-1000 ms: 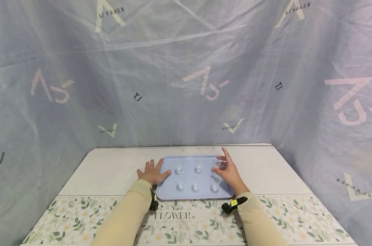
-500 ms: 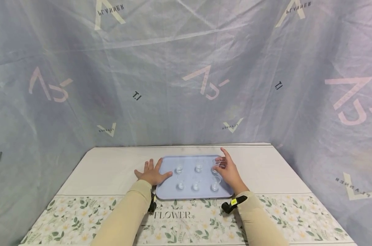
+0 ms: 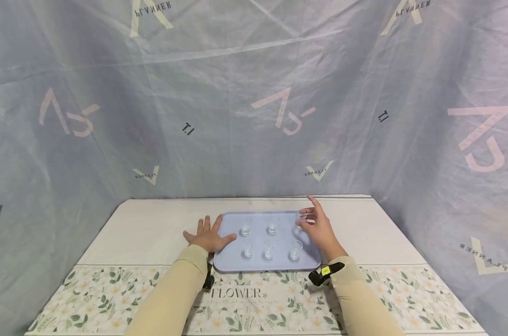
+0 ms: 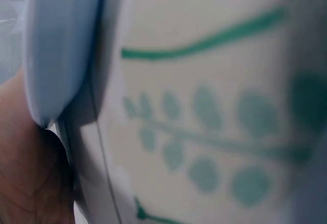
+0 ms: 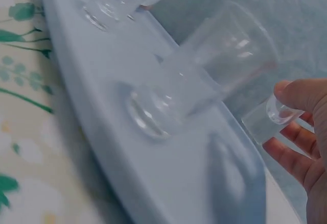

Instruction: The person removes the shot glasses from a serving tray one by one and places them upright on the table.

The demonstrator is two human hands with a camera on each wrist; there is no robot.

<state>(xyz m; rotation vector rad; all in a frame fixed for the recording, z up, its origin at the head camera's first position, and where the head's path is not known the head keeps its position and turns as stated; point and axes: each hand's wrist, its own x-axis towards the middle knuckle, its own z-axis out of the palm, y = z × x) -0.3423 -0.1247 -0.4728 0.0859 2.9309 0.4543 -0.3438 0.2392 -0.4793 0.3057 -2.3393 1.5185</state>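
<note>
While the left hand point(image 3: 209, 239) is shown whole in the head view, only a cropped patch of it is caught by the left wrist camera, where the fingertips are cut off and the printed leaves are blurred. Its fingers are spread, with the thumb laid over the left edge of a blue tray point(image 3: 233, 265), which is set on the surface point(image 3: 153, 233). Two rows of clear cups are carried by the tray. On the left, a back left cup point(image 3: 245, 230) and a front left cup point(image 3: 248, 252) are stood upright; next, a back middle cup point(image 3: 272, 229) and a front middle cup point(image 3: 268, 253); then a front right cup point(image 3: 295, 253). Whether anything is contained in them cannot be made out. Behind the last, at the tray's back right, the back right cup point(image 3: 299, 221) is pinched between the thumb and fingers of the right hand point(image 3: 321, 231) and partly hidden by them; the index finger is held out straight. Whether its base is touching the tray cannot be told.
</note>
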